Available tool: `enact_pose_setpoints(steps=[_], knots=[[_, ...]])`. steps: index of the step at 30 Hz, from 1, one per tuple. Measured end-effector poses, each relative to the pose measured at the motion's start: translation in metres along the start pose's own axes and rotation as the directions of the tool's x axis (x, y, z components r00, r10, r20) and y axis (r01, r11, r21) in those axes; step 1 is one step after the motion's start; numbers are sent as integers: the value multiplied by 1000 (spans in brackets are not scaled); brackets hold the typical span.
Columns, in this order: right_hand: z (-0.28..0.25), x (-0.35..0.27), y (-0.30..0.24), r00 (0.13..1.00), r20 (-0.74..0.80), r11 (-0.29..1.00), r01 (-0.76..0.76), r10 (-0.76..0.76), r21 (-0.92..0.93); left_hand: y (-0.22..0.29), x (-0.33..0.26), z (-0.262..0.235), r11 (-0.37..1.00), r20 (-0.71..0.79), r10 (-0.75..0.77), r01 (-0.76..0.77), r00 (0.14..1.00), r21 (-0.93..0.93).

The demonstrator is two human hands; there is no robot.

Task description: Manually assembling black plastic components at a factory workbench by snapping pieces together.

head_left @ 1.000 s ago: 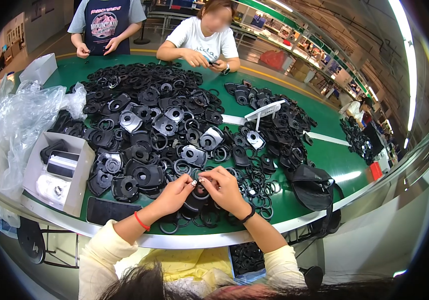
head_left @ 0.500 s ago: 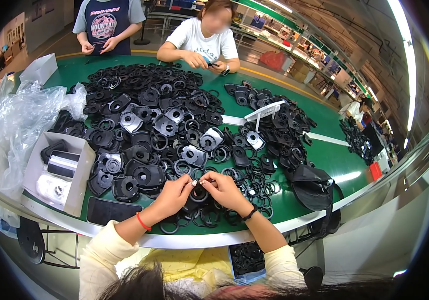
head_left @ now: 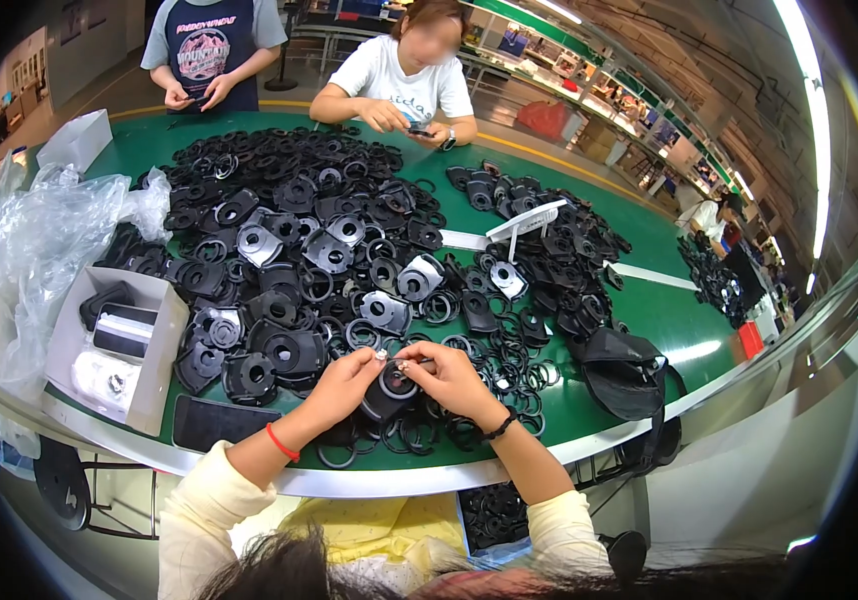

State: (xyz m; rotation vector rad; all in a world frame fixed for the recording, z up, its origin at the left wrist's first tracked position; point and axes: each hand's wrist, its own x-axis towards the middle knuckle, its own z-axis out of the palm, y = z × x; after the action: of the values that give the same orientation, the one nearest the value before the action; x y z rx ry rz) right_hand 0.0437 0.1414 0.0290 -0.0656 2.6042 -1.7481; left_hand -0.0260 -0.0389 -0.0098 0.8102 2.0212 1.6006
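Near the table's front edge, my left hand (head_left: 347, 378) and my right hand (head_left: 454, 382) meet with fingers bent inward. Between them is a black round plastic part (head_left: 396, 384), its dark round face tipped up toward me. The right thumb and fingers grip its upper right side. At its upper left edge the left thumb and fingertips are pinched; my hand hides the exact contact. Loose black rings (head_left: 419, 432) lie under and around my hands. Beyond them spreads a large heap of black plastic housings (head_left: 289, 345) with round holes.
At left stand a white box (head_left: 157, 370) with parts and clear plastic bags (head_left: 39, 235); a black phone (head_left: 219, 422) lies beside the box. A black bag (head_left: 624, 375) sits at right. Across the green table (head_left: 589, 190), two people handle small things. A white stand (head_left: 527, 222) rises amid the parts.
The black round part has tilted between my hands, so more of its face shows. My right fingers have shifted slightly over it; the left hand has barely moved.
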Motion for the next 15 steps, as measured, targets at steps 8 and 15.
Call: enact_pose_setpoints(steps=[8, 15], knots=[[-2, 1, 0, 990, -127, 941, -15, 61, 337, 13, 0, -2, 755, 120, -93, 149, 988, -638], [5, 1, 1, 1000, -16, 940, 7, -2, 341, 7, 1, -2, 829, 58, -128, 139, 990, -542]])
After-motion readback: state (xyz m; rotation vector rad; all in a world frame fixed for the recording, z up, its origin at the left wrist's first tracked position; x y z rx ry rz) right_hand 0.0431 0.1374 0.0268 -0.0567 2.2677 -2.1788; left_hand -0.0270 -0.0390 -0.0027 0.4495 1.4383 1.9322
